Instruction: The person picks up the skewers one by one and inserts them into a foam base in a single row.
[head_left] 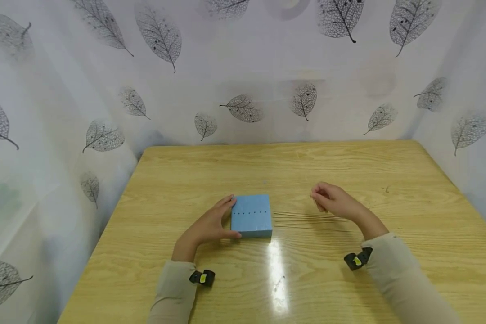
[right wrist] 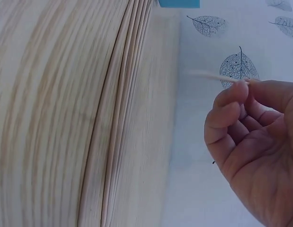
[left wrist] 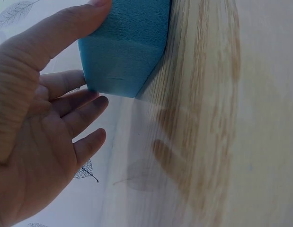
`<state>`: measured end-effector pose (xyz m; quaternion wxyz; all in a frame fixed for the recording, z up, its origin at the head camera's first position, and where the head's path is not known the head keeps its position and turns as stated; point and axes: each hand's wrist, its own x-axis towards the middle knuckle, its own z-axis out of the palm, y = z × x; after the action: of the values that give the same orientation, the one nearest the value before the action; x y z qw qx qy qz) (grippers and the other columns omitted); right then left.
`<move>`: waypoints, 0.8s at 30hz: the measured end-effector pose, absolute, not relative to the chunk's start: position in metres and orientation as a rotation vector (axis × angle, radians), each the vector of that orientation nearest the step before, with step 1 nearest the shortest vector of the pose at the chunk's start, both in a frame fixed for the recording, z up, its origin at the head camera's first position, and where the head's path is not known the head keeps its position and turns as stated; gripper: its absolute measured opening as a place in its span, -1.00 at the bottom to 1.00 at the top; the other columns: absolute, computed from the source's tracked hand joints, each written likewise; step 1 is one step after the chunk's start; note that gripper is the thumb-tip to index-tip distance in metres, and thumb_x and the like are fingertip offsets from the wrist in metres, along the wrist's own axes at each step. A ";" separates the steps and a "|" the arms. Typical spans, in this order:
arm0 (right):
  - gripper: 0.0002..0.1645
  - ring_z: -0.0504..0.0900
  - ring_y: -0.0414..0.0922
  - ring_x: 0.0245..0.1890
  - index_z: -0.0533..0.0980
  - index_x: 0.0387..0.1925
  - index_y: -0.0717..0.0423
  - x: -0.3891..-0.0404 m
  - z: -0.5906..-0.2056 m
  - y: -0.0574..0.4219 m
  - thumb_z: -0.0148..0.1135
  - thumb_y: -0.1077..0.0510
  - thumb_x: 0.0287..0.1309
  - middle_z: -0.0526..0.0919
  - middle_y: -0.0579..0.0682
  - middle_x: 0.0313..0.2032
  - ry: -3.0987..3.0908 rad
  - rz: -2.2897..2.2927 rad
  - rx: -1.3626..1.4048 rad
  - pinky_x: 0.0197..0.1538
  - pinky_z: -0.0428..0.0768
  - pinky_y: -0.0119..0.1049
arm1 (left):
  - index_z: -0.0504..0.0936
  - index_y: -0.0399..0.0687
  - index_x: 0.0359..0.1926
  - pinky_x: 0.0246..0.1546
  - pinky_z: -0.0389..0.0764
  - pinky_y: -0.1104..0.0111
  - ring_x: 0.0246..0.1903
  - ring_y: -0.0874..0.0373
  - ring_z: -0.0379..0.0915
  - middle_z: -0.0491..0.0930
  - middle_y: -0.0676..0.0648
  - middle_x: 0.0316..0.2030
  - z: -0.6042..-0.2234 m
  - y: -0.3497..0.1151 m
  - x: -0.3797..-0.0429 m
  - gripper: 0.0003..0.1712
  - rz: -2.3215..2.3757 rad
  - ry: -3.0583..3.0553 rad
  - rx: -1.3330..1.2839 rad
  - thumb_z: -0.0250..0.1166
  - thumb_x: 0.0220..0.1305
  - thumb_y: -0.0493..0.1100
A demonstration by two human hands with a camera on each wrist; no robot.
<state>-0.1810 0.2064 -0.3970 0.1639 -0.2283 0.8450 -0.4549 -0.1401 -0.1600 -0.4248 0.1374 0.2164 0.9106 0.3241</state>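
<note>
A blue foam block (head_left: 251,225) lies on the table, with a row of small dark holes across its top. My left hand (head_left: 208,225) holds it from the left, thumb at the near side and index finger at the far corner; in the left wrist view the other fingers spread beside the block's end (left wrist: 118,71). To the right, my right hand (head_left: 338,202) is raised above several thin wooden sticks (head_left: 295,215). Between its thumb and index fingertip it pinches a thin pale stick (right wrist: 215,76), whose far end is blurred in the right wrist view.
The sticks on the table lie roughly side by side, pointing toward the block's right side. The wooden table (head_left: 186,171) ends at a white curtain with leaf prints (head_left: 263,54) behind and on both sides. Light glares off the tabletop in front of the block.
</note>
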 end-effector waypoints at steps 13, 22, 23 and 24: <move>-0.84 0.62 -0.05 -0.52 0.26 -0.17 0.39 -0.175 -0.387 0.183 -0.04 0.29 0.38 0.49 0.12 -0.48 2.333 -1.420 -0.660 -0.43 0.65 -0.03 | 0.02 -0.14 0.46 0.36 0.07 0.10 0.43 0.02 -0.16 -0.09 -0.07 0.47 -0.430 -0.164 -0.143 0.19 0.936 2.632 0.627 0.48 -0.05 0.13; -0.95 0.62 -0.01 -0.48 0.34 -0.21 0.30 -0.171 -0.383 0.164 0.00 0.35 0.33 0.57 0.06 -0.49 2.510 -1.443 -0.867 -0.38 0.66 -0.24 | 0.03 -0.17 0.46 0.36 0.07 0.11 0.43 0.02 -0.15 -0.09 -0.07 0.47 -0.428 -0.163 -0.143 0.18 0.921 2.632 0.637 0.49 -0.05 0.12; -0.96 0.62 -0.02 -0.48 0.35 -0.21 0.28 -0.171 -0.383 0.161 0.00 0.36 0.33 0.57 0.05 -0.48 2.537 -1.438 -0.905 -0.38 0.66 -0.28 | 0.03 -0.18 0.46 0.36 0.07 0.11 0.43 0.01 -0.15 -0.09 -0.08 0.47 -0.428 -0.163 -0.143 0.18 0.920 2.633 0.642 0.49 -0.05 0.12; -0.96 0.62 -0.04 -0.48 0.36 -0.21 0.27 -0.171 -0.382 0.159 0.01 0.37 0.32 0.57 0.04 -0.47 2.558 -1.434 -0.939 -0.38 0.65 -0.30 | 0.03 -0.18 0.45 0.36 0.07 0.11 0.43 0.01 -0.15 -0.09 -0.08 0.46 -0.428 -0.163 -0.143 0.18 0.921 2.633 0.646 0.49 -0.05 0.11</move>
<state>-0.1711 0.1591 -0.3824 0.0312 -0.3047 0.8304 -0.4655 -0.1435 -0.1632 -0.4281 0.1390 0.2235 0.9107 0.3185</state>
